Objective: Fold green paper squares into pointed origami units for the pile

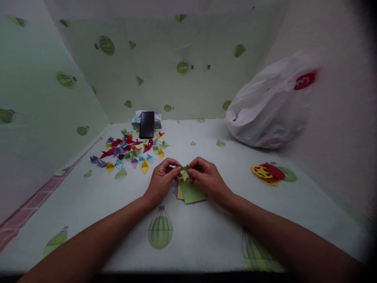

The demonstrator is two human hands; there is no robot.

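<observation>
- Green folded paper point(184, 173) is held between the two hands, above the table point(118, 220).
- Left hand point(163, 177): grip closed, thumb and fingertips pinching the paper's left side.
- Right hand point(207, 179): grip closed likewise, pinching its right side.
- Paper squares point(193, 192), green on top with yellow and purple edges showing, lie just below the grip, on the person's side.
- White plastic bag point(268, 106), bulging, sits beyond the grip to the right; its contents cannot be made out.
- Tissue box point(158, 122) stands beyond the grip to the left, white tissue at its top, a black phone point(146, 125) leaning on its front.
- Small folded papers point(145, 167), many-coloured, spread left of the grip and beyond.
- Red and yellow cut-outs point(261, 171) lie well right of the grip.
</observation>
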